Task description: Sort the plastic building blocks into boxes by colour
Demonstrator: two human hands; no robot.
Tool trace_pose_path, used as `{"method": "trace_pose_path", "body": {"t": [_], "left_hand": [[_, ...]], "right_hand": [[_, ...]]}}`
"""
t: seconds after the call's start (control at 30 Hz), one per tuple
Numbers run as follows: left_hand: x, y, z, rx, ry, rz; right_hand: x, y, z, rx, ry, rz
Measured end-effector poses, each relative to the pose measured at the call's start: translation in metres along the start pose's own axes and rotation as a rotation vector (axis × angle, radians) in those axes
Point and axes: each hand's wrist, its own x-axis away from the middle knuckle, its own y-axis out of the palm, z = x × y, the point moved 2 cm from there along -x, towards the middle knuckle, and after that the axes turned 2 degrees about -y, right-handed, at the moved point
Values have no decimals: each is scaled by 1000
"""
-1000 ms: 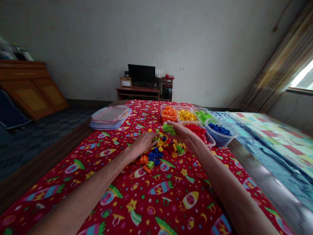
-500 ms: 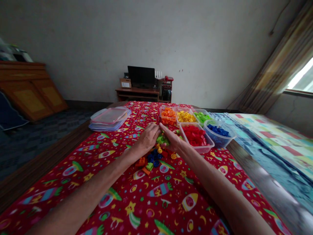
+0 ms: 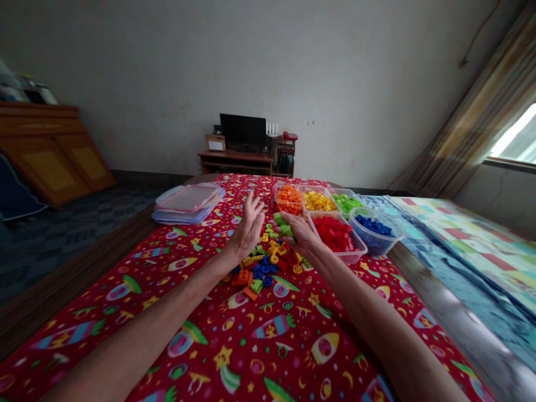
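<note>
Several green building blocks point(image 3: 285, 229) rest in my right hand point(image 3: 302, 231), whose fingers curl under them above the table. My left hand point(image 3: 250, 224) is held up to the left of it, palm facing inward, fingers spread and holding nothing. Below and between the hands lies a loose pile of mixed blocks: blue blocks point(image 3: 263, 268), orange blocks point(image 3: 243, 277), yellow blocks point(image 3: 274, 249), red blocks point(image 3: 288, 259) and a green block point(image 3: 256, 286) at the near edge.
Right of the pile stand clear tubs of sorted blocks: orange point(image 3: 288, 208), yellow point(image 3: 319, 202), green point(image 3: 347, 202), red point(image 3: 336, 234) and blue point(image 3: 374, 226). Stacked lids point(image 3: 188, 202) lie at the far left of the red patterned tablecloth point(image 3: 276, 329). A bed point(image 3: 473, 245) adjoins the right side.
My hands were pressed together around green blocks. Now the left hand has drawn away to the left and opened, leaving green blocks in the right hand.
</note>
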Motion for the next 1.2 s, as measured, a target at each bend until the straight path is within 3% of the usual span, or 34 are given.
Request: {"method": "trace_pose_path", "body": {"t": [0.1, 0.2, 0.3, 0.4, 0.5, 0.63, 0.8, 0.97, 1.07, 1.13, 1.2], "left_hand": [[-12, -23, -17, 21, -75, 112], [-17, -42, -35, 36, -209, 204], [-17, -50, -48, 47, -310, 229], [-14, -51, -59, 16, -367, 168], [-11, -49, -69, -67, -362, 67], [-9, -45, -79, -219, -275, -32], [-7, -42, -81, -467, -160, -93], [-5, -41, -81, -555, -106, -100], [-2, -42, -85, -573, -103, -79], [1, -42, -89, -587, -126, -80], [4, -41, -94, -595, -184, -96]], "right_hand": [[-5, -24, -43, 256, -169, 43], [-19, -68, -91, 702, -277, 215], [-36, -119, -130, 1210, -237, 401], [-54, -161, -154, 1623, -113, 502], [-73, -187, -165, 1749, -50, 562], [-95, -200, -168, 1742, -47, 559], [-103, -182, -170, 1766, -213, 499], [-94, -121, -147, 1780, -370, 307], [-79, -71, -109, 1783, -450, 34], [-67, -41, -76, 1813, -421, -218], [-56, -19, -44, 1796, -415, -364]]}}
